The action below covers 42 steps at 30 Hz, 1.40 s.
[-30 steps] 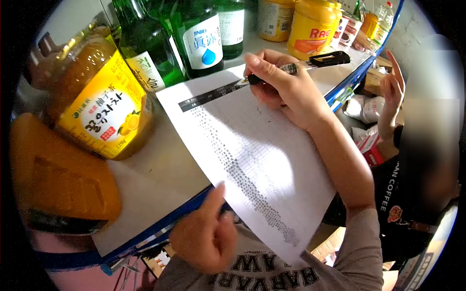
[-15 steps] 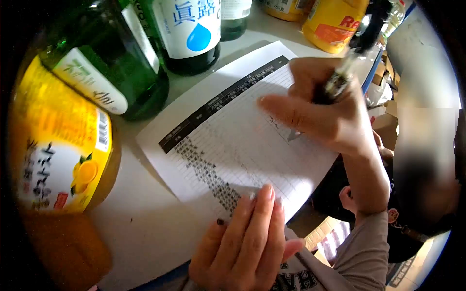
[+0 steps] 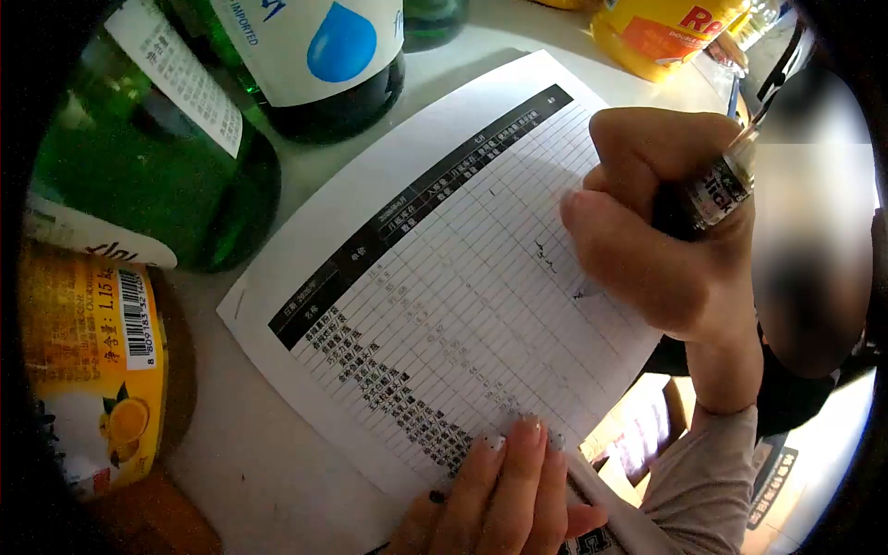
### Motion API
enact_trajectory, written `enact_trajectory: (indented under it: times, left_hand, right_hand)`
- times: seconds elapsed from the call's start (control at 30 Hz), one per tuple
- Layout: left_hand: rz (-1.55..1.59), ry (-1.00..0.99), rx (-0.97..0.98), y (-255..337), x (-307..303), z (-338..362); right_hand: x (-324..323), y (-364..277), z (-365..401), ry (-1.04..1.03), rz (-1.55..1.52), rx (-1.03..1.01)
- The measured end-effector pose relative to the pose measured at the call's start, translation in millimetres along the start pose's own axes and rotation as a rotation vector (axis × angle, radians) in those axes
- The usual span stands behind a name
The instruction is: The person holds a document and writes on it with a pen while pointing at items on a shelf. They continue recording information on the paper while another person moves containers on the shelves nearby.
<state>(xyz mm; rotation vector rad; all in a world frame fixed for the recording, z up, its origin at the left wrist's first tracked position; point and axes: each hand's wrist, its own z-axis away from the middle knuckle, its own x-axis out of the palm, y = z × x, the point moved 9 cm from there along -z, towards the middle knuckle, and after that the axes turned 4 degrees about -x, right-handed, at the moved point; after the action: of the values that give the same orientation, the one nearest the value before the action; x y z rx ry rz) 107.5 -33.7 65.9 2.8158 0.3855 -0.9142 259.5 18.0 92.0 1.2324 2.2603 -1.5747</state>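
Note:
A printed sheet [image 3: 435,296] with a dark header band, ruled rows and columns lies slantwise on the table. My left hand [image 3: 513,490] rests on its lower edge, fingers stretched out flat and holding nothing. My right hand [image 3: 647,250] is closed around a clear-barrelled pen [image 3: 717,194] over the right part of the sheet. The pen's tip meets the paper, or nearly so, just below my curled fingers. A short column of handwritten marks [image 3: 546,257] stands to the left of that tip, and the printed rows carry dark characters at lower left.
Green bottles [image 3: 176,157] stand at upper left, one bearing a blue-drop label [image 3: 324,42]. A yellow-labelled jar [image 3: 102,388] is at the left. Another yellow bottle [image 3: 657,37] stands at the back right. A person [image 3: 809,250], blurred, is at the right beyond the table edge.
The view has shifted closer, so the sheet looks larger and its print sharper. My right hand with the pen appears further right, its thumb more curled in. My left hand appears lower.

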Motion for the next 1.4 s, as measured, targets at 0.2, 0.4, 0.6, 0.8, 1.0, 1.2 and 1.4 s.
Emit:
enact_trajectory:
  times: [0.2,0.4,0.6,0.8,1.0,1.2,1.4]
  left_hand:
    - [-0.008,-0.119,-0.048,3.7,7.3,54.3]
    - [-0.011,-0.225,-0.102,1.7,32.7,96.7]
    - [0.019,-0.247,-0.130,-31.1,39.8,73.7]
    - [0.043,-0.283,-0.100,-36.2,126.4,43.2]
    - [-0.031,-0.312,-0.106,-14.9,133.6,30.2]
    - [-0.057,-0.323,-0.063,43.4,142.6,-20.2]
    - [0.023,-0.599,0.090,10.0,64.1,-55.7]
  right_hand:
    - [28.6,20.0,50.9,0.106,-0.201,0.102]
    - [55.3,65.0,72.9,0.067,-0.188,0.182]
    - [55.3,79.0,18.8,0.150,-0.049,0.140]
    - [29.0,138.6,2.8,0.166,-0.021,0.116]
    - [-19.8,143.1,-1.2,0.189,-0.158,0.190]
    - [-94.8,147.7,11.3,0.197,0.053,-0.154]
    - [-66.9,30.3,-18.7,0.027,0.530,-0.593]
